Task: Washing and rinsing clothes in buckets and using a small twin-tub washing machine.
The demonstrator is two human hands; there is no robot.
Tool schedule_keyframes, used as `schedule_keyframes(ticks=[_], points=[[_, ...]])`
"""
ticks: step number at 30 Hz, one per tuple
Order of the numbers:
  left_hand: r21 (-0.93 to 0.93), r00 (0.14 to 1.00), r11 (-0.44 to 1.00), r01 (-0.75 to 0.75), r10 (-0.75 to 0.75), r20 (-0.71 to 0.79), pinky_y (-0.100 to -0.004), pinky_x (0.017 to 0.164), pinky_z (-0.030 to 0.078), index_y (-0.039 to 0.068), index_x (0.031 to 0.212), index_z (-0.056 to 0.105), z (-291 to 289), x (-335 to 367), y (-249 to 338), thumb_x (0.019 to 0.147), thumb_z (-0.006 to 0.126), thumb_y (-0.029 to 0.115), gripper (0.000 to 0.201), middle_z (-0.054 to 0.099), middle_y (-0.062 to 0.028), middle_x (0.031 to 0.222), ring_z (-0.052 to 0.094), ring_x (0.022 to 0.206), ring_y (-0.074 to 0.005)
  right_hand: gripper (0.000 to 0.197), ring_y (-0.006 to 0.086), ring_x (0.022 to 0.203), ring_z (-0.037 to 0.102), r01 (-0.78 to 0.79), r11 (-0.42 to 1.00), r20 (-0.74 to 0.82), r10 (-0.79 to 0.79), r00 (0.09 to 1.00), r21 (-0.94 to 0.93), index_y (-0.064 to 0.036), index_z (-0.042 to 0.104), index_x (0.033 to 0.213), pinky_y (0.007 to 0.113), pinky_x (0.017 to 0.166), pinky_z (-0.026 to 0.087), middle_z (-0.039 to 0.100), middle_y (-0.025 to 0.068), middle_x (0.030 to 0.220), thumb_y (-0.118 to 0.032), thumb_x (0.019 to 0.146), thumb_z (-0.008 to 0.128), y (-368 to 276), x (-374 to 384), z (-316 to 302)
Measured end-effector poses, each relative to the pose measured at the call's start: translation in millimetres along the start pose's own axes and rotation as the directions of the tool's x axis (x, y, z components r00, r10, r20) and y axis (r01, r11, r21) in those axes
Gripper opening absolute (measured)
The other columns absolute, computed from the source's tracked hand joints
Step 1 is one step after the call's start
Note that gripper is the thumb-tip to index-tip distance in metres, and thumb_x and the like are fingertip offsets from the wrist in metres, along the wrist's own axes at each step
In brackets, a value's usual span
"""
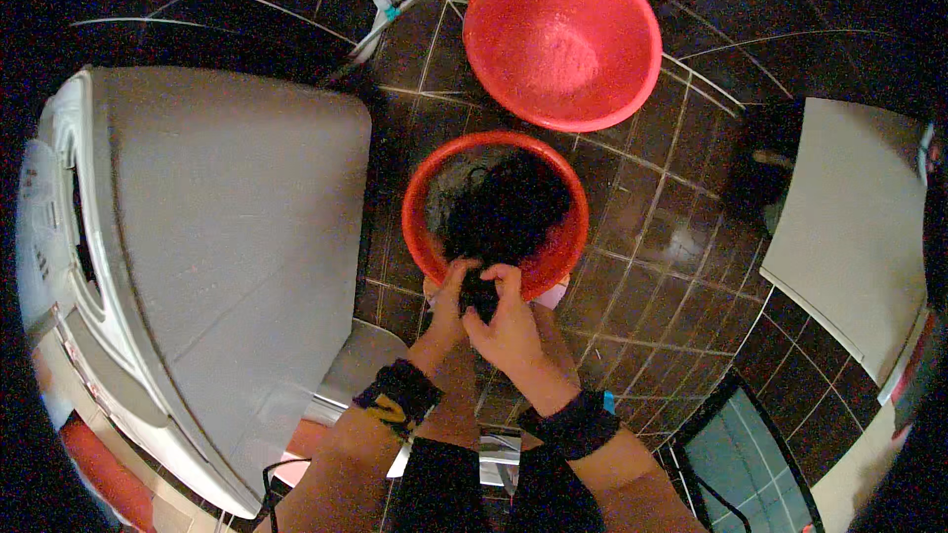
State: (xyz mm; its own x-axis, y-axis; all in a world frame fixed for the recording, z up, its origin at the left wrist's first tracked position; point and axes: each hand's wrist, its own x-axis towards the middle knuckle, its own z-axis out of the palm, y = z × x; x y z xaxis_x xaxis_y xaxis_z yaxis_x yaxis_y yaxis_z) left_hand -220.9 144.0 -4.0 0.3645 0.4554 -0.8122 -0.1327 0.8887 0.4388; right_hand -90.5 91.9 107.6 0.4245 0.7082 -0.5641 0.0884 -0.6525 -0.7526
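Note:
A bunched black cloth [509, 202] lies in a red-orange basin [409, 207] with what looks like water around it. Part of this cloth comes up over the basin's near rim. There my left hand [446, 304] closes on it from the left, and my right hand [507, 324] grips it from the right with bent fingers. The two hands are close together with the black fabric between them. Dark bands circle both my wrists. The cloth's exact kind cannot be made out.
A larger pink-red basin [642, 49] stands just beyond, tilted in view. On the left is a big white appliance [237, 227], probably a washing machine. A pale cabinet-like panel [849, 227] is at the right, above dark tiled floor [632, 306]. A white hose [380, 35] runs along the far wall.

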Motion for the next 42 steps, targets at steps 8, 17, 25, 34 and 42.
schedule_keyframes(ticks=[8, 17, 25, 34, 42], points=[[0.113, 0.995, 0.989, -0.096, 0.097, -0.004, -0.0320, 0.081, 0.046, 0.002, 0.093, 0.052, 87, -165, 115, 0.081, 0.061, 0.014, 0.020, 0.058, -0.0106, 0.098, 0.056, 0.091, -0.0197, 0.086, 0.0414, 0.124, 0.035, 0.239, 0.959, -0.058, -0.250, 0.967, -0.150, -0.0135, 0.022, 0.141, 0.050, 0.102, 0.031, 0.036, 0.0226, 0.135, -0.005, 0.066, 0.063, 1, -20, -55], [0.703, 0.868, 0.576, -0.417, 0.481, 0.121, -0.0301, 0.073, 0.044, 0.002, 0.082, 0.050, 195, -409, 246, 0.077, 0.071, 0.033, 0.038, 0.058, -0.0092, 0.086, 0.054, 0.081, -0.0163, 0.094, 0.0434, 0.131, 0.024, 0.218, 0.888, 0.131, -0.179, 0.975, -0.404, -0.0175, 0.020, 0.143, 0.046, 0.097, 0.039, 0.006, 0.0199, 0.148, 0.002, 0.066, 0.068, -24, -35, -41], [0.472, 0.676, 0.679, -0.563, 0.706, -0.209, -0.0392, 0.097, 0.041, 0.004, 0.125, 0.048, 155, -505, 293, 0.088, 0.056, 0.037, 0.050, 0.055, -0.0087, 0.121, 0.053, 0.109, -0.0234, 0.081, 0.0268, 0.112, 0.051, 0.140, 0.989, 0.297, -0.145, 0.944, 0.037, -0.0058, 0.025, 0.141, 0.033, 0.090, 0.045, 0.043, 0.0225, 0.132, 0.007, 0.070, 0.062, -132, -74, -83], [0.570, 0.513, 0.314, -0.759, 0.828, 0.226, -0.0260, 0.083, 0.043, 0.003, 0.108, 0.051, 118, -448, 363, 0.074, 0.071, 0.005, 0.040, 0.058, -0.0026, 0.097, 0.052, 0.091, -0.0103, 0.068, 0.0280, 0.111, 0.051, 0.495, 0.836, 0.113, -0.530, 0.841, 0.238, -0.0029, 0.027, 0.138, 0.041, 0.083, 0.054, 0.049, 0.0116, 0.125, 0.018, 0.078, 0.050, -294, -128, -115], [0.540, 0.330, 0.110, -0.835, 0.884, 0.330, -0.0282, 0.092, 0.039, 0.001, 0.122, 0.040, 104, -454, 432, 0.074, 0.066, -0.006, 0.055, 0.055, -0.0075, 0.113, 0.051, 0.105, -0.0144, 0.051, 0.0170, 0.103, 0.055, 0.436, 0.732, 0.235, -0.616, 0.752, 0.523, -0.0026, 0.047, 0.122, 0.031, 0.083, 0.050, 0.058, 0.0079, 0.112, 0.013, 0.074, 0.058, -531, -235, -133]])
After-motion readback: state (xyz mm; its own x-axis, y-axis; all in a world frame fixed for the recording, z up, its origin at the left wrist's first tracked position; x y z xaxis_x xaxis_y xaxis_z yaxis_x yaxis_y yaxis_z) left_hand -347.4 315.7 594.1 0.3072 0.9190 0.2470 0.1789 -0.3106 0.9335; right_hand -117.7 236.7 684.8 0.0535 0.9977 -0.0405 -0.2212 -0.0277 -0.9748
